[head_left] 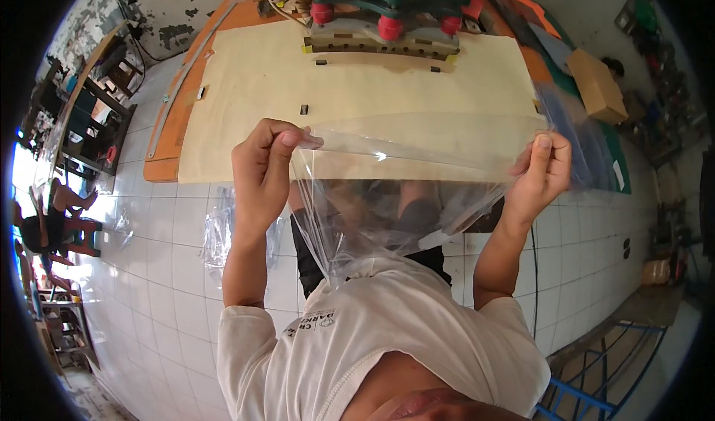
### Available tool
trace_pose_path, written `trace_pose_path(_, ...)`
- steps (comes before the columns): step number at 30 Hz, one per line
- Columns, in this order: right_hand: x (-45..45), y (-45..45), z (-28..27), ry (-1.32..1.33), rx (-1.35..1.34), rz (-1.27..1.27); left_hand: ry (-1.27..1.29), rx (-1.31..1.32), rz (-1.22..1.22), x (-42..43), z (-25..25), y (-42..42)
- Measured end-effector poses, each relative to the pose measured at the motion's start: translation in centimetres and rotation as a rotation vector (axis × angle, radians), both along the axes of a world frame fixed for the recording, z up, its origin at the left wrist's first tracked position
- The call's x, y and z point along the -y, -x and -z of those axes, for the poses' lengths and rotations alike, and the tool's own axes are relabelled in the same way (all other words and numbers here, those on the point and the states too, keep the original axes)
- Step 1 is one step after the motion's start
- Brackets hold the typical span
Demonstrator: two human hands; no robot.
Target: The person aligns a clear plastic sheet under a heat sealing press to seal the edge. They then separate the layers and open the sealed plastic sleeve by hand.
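A clear plastic sheet (387, 169) stretches between my two hands and hangs down in folds toward my lap. My left hand (269, 160) pinches its upper left corner between thumb and fingers. At the upper right corner, my right hand (545, 164) grips the sheet the same way. Both hands are over the near edge of a table covered with cream paper (246, 86). Small dark blocks (304, 109) are fixed on the paper. Beyond them stands a green machine (387, 4) with red knobs and a metal bar low over the paper.
A stack of clear plastic sheets (581, 141) lies at the table's right, near a cardboard box (597, 86). More clear plastic (218, 231) is on the tiled floor at left. A blue metal rack (607, 369) stands lower right. Another person (52, 220) sits at far left.
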State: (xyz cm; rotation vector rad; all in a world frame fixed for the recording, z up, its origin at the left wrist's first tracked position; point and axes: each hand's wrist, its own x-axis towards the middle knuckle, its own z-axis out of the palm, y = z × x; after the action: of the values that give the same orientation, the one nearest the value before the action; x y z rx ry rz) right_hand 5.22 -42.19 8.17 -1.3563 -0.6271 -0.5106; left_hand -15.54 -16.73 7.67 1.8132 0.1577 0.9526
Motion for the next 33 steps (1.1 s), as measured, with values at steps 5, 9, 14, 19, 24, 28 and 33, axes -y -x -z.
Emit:
trace_pose_path(5, -0.2, 0.2, 0.5, 0.003, 0.032, 0.045, 0.032, 0.021, -0.024, -0.1, 0.6, -0.2)
trace_pose_path(9, -0.3, 0.2, 0.7, -0.013, 0.032, 0.044, 0.046, 0.013, -0.06, 0.1, 0.3, -0.1)
trace_pose_path(14, -0.2, -0.3, 1.2, -0.012, 0.041, 0.063, 0.117, -0.001, -0.024, 0.1, 0.0, 0.1)
trace_pose_path(19, 0.0, -0.1, 1.1, -0.041, -0.044, 0.012, 0.209, -0.072, 0.035, -0.8, 0.4, 0.6)
trace_pose_path(24, 0.0, 0.0, 0.9, -0.081, -0.098, -0.073, 0.175, -0.038, 0.093, -1.7, 0.8, 0.8)
trace_pose_path(28, -0.3, -0.1, 0.9, -0.103, -0.115, -0.12, 0.229, -0.014, 0.246, -3.1, 1.6, 0.7)
trace_pose_path(33, -0.9, 0.3, 0.4, -0.109, -0.188, -0.112, 0.36, -0.013, 0.286, -3.0, 1.7, 0.5)
